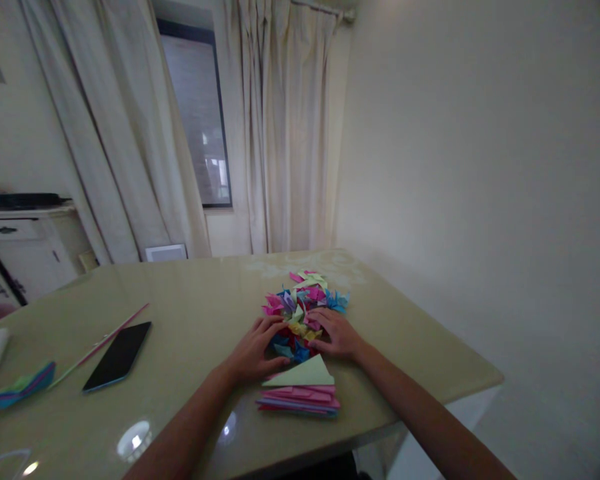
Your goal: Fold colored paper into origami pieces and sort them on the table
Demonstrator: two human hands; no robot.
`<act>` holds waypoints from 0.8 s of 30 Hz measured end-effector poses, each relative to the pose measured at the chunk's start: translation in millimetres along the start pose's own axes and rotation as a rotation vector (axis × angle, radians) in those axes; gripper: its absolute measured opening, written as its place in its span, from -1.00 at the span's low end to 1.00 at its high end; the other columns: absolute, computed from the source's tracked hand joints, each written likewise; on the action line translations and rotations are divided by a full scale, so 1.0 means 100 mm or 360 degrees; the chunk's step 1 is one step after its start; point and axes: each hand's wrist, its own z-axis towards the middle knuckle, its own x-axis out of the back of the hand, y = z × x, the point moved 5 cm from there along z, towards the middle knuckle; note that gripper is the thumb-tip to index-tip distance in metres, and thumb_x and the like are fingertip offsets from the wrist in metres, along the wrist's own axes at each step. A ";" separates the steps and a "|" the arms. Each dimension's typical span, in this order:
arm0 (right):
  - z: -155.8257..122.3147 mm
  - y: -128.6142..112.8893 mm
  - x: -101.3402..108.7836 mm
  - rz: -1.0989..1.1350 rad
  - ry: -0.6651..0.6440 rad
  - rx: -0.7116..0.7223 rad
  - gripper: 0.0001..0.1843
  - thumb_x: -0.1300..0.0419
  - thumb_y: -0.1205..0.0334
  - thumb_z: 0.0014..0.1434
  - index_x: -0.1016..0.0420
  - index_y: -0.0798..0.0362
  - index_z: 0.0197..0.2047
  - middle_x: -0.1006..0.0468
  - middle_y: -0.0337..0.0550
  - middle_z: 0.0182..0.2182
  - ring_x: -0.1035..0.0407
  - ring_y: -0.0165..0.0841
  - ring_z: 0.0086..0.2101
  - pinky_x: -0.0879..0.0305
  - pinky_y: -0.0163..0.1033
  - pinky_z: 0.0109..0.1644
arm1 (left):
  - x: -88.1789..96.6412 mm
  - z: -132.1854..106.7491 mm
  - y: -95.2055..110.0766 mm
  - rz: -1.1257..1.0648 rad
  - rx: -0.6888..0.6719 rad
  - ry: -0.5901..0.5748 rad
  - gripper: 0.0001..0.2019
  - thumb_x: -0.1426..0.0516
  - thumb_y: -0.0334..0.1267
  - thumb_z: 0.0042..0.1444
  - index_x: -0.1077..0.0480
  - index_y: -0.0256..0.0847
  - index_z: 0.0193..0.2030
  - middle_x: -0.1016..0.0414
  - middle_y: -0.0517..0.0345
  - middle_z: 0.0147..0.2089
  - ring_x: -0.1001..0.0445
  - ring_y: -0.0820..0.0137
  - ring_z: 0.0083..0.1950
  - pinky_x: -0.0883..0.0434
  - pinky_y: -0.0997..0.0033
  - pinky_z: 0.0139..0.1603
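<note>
A heap of small folded paper shapes (305, 300) in pink, blue, yellow, green and purple lies on the beige table (200, 300). My left hand (257, 350) rests at the heap's near left side, fingers curled against the papers. My right hand (336, 333) lies on the heap's near right side, fingers bent into the pile. Whether either hand grips a piece is hidden by the papers. Just in front of my hands sits a stack of flat coloured sheets (300, 399) with a pale green folded triangle (300, 375) on top.
A black phone (117, 357) lies at the left with a thin pink stick (100, 343) beside it. More coloured paper (17, 388) sits at the table's left edge. Behind are curtains (280, 127), a window and a white cabinet (25, 250). A wall runs along the right.
</note>
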 end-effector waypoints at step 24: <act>-0.01 0.07 -0.11 -0.0073 -0.0254 0.0005 0.10 -0.44 -0.32 0.07 -0.21 0.04 0.51 -0.38 0.19 0.37 -0.30 0.07 0.31 -0.21 0.13 0.40 | -0.01 0.01 0.00 0.0017 -0.0007 -0.0025 -0.23 -0.32 0.15 0.15 -0.27 -0.04 0.43 -0.33 -0.08 0.38 -0.25 0.03 0.40 -0.30 -0.05 0.42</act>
